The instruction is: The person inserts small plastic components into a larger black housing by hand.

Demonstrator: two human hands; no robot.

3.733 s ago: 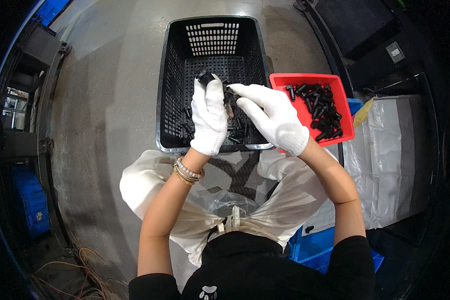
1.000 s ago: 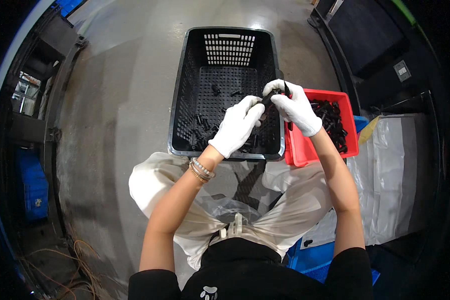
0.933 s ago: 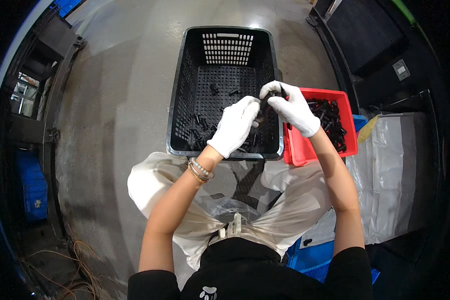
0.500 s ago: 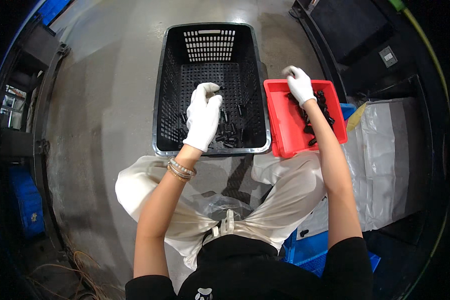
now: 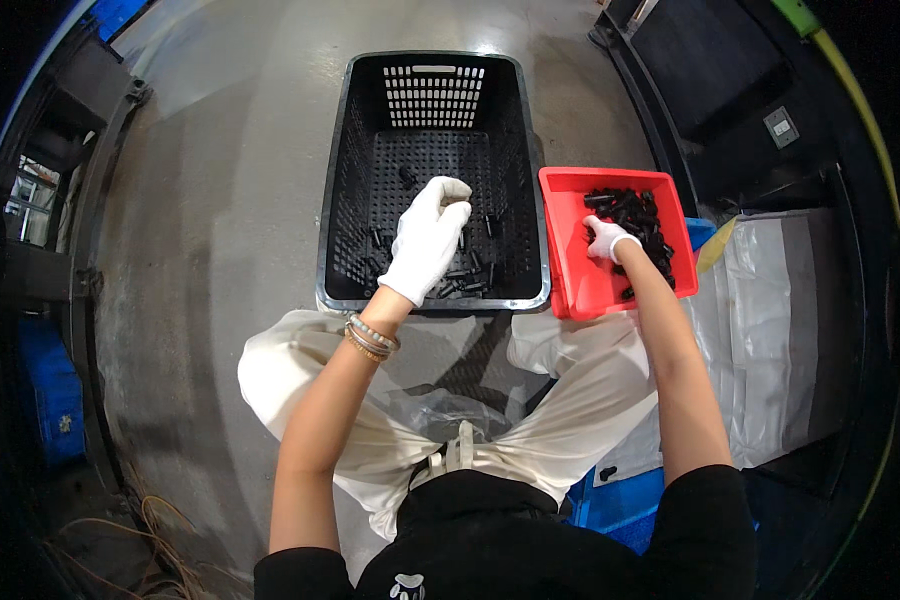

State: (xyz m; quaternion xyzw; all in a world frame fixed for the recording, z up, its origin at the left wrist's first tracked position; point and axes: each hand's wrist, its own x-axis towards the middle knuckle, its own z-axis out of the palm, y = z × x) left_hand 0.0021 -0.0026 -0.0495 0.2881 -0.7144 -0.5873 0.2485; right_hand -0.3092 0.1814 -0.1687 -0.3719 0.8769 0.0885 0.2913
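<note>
Over the near half of a deep black plastic crate point(image 5: 332, 230) is my left hand point(image 5: 425, 235), in a white glove. Its fingers are curled toward the thumb; whatever they hold, if anything, is hidden. Small black cylindrical parts point(image 5: 467, 284) lie scattered on the crate's floor, and another black part point(image 5: 407, 177) shows beyond the hand. My right hand point(image 5: 610, 240), also gloved, reaches down into a shallow red bin point(image 5: 565, 270). Its visible fingers are apart at the left edge of a heap of black parts point(image 5: 638, 220), and I see nothing gripped in them.
The red bin stands close against the crate's right side. Grey-white plastic sheeting point(image 5: 760, 330) lies to the right, with a blue container point(image 5: 625, 500) below it. Orange cables point(image 5: 150, 540) lie at the lower left. Dark equipment lines both sides of the grey floor point(image 5: 220, 200).
My right hand has lowered from above the red bin's far edge into the parts. My left hand stays over the crate in much the same pose. The whole view has shifted slightly.
</note>
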